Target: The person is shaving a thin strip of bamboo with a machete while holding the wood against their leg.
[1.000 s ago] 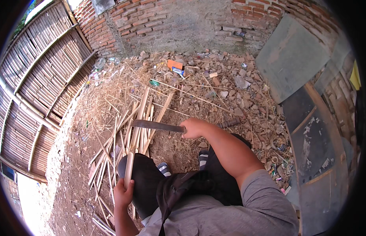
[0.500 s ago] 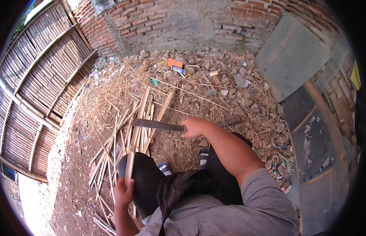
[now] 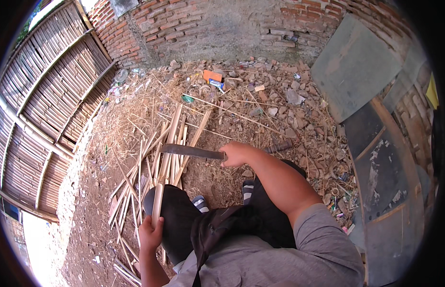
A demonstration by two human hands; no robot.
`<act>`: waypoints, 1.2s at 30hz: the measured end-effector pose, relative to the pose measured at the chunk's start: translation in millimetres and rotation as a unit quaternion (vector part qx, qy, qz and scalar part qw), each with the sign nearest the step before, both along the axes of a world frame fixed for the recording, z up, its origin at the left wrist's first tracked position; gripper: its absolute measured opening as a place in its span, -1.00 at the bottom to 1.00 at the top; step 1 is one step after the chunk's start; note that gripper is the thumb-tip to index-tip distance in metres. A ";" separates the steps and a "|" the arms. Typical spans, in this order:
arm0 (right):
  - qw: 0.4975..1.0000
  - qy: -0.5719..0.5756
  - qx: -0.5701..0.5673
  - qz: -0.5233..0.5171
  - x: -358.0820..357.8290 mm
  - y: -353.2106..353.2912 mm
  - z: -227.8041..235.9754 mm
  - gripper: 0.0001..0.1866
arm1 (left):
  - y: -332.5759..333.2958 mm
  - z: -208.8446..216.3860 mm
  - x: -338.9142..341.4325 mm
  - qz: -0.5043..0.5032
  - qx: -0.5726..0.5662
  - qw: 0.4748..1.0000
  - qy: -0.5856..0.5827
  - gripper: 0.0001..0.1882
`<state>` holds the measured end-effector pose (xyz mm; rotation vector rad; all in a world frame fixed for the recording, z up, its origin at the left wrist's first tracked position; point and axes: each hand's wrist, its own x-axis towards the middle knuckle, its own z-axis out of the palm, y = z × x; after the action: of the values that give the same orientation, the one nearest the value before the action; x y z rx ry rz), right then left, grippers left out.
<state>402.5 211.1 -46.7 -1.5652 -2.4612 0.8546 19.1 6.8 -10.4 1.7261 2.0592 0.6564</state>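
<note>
My right hand [image 3: 235,154] is closed round the handle of a machete [image 3: 194,152]. Its dark blade points left, and the tip reaches over a long split bamboo strip [image 3: 168,148]. Beside my left thigh, my left hand [image 3: 150,233] grips the near end of that strip, fingers wrapped round it. The strip runs away from me, past my knee and over the pile. Loose bamboo slats [image 3: 136,184] lie in a heap on the ground to the left and beneath it. Whether the blade touches the strip, I cannot tell.
A bamboo fence [image 3: 53,91] stands on the left, and a brick wall [image 3: 217,31] closes the far side. Rubble and litter [image 3: 280,95] cover the ground before the wall. Grey boards [image 3: 358,67] and a dark wooden panel [image 3: 382,172] lean at the right.
</note>
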 end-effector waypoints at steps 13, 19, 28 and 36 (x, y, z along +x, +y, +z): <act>1.000 0.009 -0.022 -0.004 -2.7 -1.0 2.8 -0.49 | -0.7 -1.9 -0.7 0.001 0.004 1.000 -0.014 -0.60; 1.000 0.013 -0.015 -0.004 -3.4 -1.9 3.2 -0.50 | -1.4 -1.1 1.0 0.003 0.013 1.000 -0.004 -0.63; 1.000 0.018 0.004 0.009 -1.4 0.2 -0.6 -0.50 | -1.8 -6.4 1.1 0.003 0.030 1.000 -0.001 -0.62; 0.999 0.042 0.013 -0.012 3.0 -5.1 17.6 -0.57 | -4.8 -10.9 2.3 -0.005 0.060 0.998 0.032 -0.63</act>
<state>405.5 206.0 -29.1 -1.5152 -2.3809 0.8639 21.3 2.0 -21.2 1.8438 2.0918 0.7449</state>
